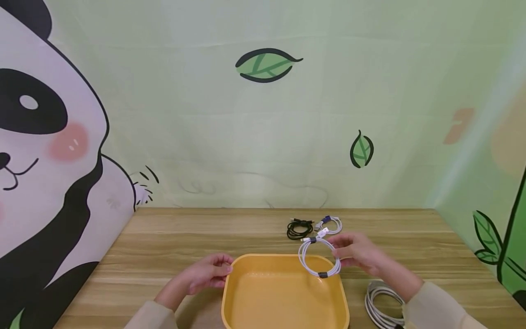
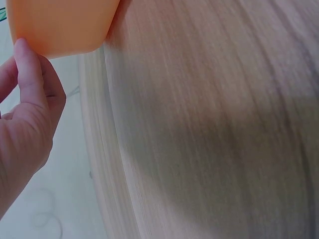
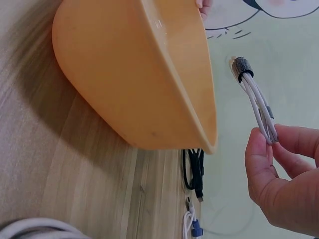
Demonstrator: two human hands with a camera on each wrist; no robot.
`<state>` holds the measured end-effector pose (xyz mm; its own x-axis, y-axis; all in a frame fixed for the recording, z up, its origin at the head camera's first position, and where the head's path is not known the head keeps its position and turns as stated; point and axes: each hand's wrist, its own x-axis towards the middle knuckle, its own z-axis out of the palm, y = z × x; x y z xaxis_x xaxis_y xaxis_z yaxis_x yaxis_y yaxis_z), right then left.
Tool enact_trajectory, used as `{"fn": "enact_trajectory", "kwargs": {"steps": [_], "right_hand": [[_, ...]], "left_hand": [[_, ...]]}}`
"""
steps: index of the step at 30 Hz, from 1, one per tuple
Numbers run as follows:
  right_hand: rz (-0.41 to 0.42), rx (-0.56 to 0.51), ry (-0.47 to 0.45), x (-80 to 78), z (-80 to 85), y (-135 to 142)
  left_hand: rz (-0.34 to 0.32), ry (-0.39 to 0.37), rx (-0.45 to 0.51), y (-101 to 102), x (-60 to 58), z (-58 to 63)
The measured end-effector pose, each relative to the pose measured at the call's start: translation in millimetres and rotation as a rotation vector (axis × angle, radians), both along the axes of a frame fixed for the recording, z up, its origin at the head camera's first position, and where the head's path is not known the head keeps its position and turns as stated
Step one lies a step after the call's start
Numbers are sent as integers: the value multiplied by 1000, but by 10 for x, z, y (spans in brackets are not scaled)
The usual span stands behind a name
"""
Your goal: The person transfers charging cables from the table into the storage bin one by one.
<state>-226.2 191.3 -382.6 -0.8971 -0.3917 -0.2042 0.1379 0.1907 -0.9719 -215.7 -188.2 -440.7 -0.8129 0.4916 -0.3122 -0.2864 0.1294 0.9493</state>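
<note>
Above the near side of the yellow tray (image 1: 283, 299), the head view looked forward and down! Up close, wrist views flanked it left and right, both catching its outside.

The person wears sleeves of pale cream-beige cloth that reach down along the forearm, the left sleeve (image 1: 153, 316) and the right sleeve (image 1: 439, 310) alike in colour and plain where they show. Each ends in a simple edge short of the hand and sits a little wider than the arm inside it, leaving the left forearm (image 1: 171, 291) and the right forearm (image 1: 399, 275) bare below. More cloth shows on the right than on the left. The left hand (image 1: 208, 274) and right hand (image 1: 358, 253) are bare, with slender, tapering fingers (image 2: 31, 79).
</note>
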Motion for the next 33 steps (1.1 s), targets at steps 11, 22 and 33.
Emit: {"fn": "enact_trajectory", "kwargs": {"steps": [11,22,33], "right_hand": [[20,35,-15,-8,-42,-146],[50,101,-20,19,-52,-301],[65,104,-21,40,-97,-433]], "left_hand": [[3,-2,-2,-2,-2,-4],[-3,-4,-8,4,10,19],[-6,3,3,-4,0,5]]}}
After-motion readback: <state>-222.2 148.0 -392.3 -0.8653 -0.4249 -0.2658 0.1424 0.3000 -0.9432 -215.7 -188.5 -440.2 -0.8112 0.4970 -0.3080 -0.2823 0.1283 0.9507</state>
